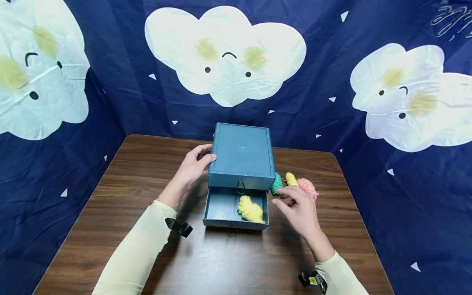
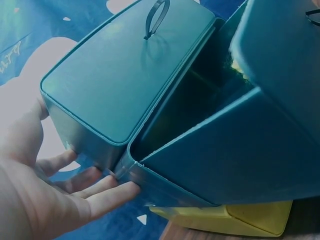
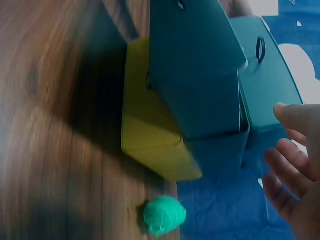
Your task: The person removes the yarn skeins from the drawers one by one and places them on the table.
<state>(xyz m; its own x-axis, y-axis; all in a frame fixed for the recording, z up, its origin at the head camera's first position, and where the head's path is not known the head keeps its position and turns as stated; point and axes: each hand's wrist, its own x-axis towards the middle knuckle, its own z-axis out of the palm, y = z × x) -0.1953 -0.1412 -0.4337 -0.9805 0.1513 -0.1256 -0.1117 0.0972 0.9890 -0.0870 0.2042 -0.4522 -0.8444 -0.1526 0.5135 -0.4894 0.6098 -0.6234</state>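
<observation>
A blue-green drawer box (image 1: pixel 241 149) stands on the table, its top drawer closed and the drawer (image 1: pixel 236 224) below pulled out. A skein of yellow yarn (image 1: pixel 250 209) lies in the right part of that pulled-out drawer. My left hand (image 1: pixel 193 166) rests against the box's left side, and the left wrist view shows its fingers (image 2: pixel 112 197) extended along the wall. By the box's right side hovers my right hand (image 1: pixel 300 209), fingers loosely bent and holding nothing. Black loop pulls hang on the drawer fronts (image 2: pixel 125 75).
Right of the box lie a green yarn bundle (image 1: pixel 276 183), a yellow one (image 1: pixel 291 179) and a pink one (image 1: pixel 307 187). A yellow bottom section (image 3: pixel 150 120) shows beneath the pulled-out drawer. Behind the wooden table (image 1: pixel 147 164) hangs a blue cloth with clouds (image 1: pixel 225 53).
</observation>
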